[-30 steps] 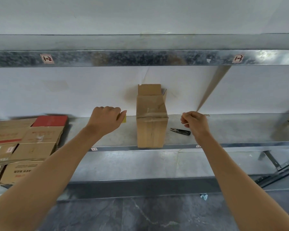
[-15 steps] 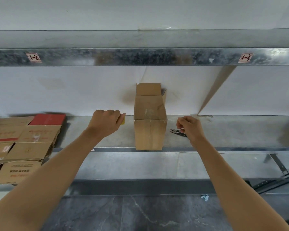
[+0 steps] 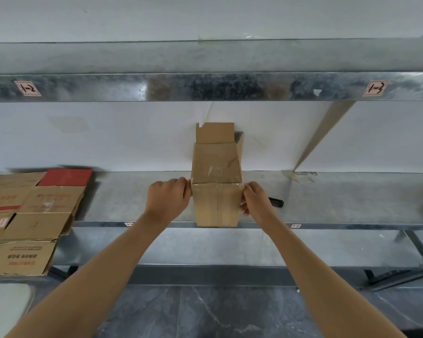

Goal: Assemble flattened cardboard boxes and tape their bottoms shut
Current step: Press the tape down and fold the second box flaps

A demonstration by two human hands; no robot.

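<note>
I have 1 box (image 3: 216, 181) standing on the metal shelf (image 3: 340, 198), at its front edge, with its closed flap face turned toward me and the loose flaps at the far end against the wall. The seam on that near face looks shut, and a glossy strip of clear tape (image 3: 216, 183) crosses the box's upper front edge from side to side. My left hand (image 3: 169, 198) is at the box's left edge and my right hand (image 3: 255, 203) is at its right side. The fingers of both are curled, with their tips tight against the cardboard, apparently pinching the 2 ends of the tape down onto the sides.

I judge this box's bottom nearly sealed; the ends need rubbing flat. A stack of flattened boxes (image 3: 29, 215) lies on the shelf well to the left, so most of the job remains.

The tape is transparent, so I cannot follow its full run. My fingertips are hidden behind my knuckles. A black tool (image 3: 276, 202) lies half hidden behind my right hand; I cannot name it.
</note>
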